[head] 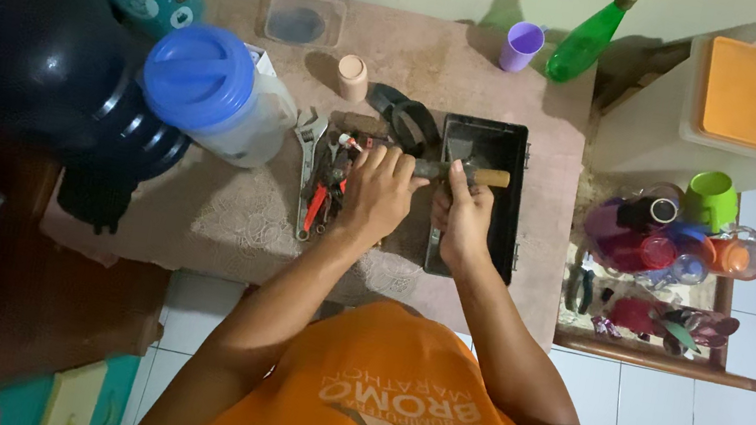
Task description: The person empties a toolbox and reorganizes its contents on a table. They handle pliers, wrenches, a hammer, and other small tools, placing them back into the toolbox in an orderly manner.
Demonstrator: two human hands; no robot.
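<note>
My left hand [379, 193] rests over a pile of hand tools on the table, fingers curled near a red-handled pair of pliers [320, 195] and a silver wrench [308, 156]. My right hand [464, 218] grips a hammer [465, 172] by its dark shaft, its wooden handle end pointing right. The hammer lies across the open black toolbox [505, 202]. Whether the left fingers also touch the hammer's shaft I cannot tell.
A large jar with a blue lid [214, 96] lies left of the tools. A beige cup [353, 77], a clear container [303, 21], a purple cup [522, 45] and a green bottle [587, 39] stand farther back. A rack of colourful cups [670, 251] stands right.
</note>
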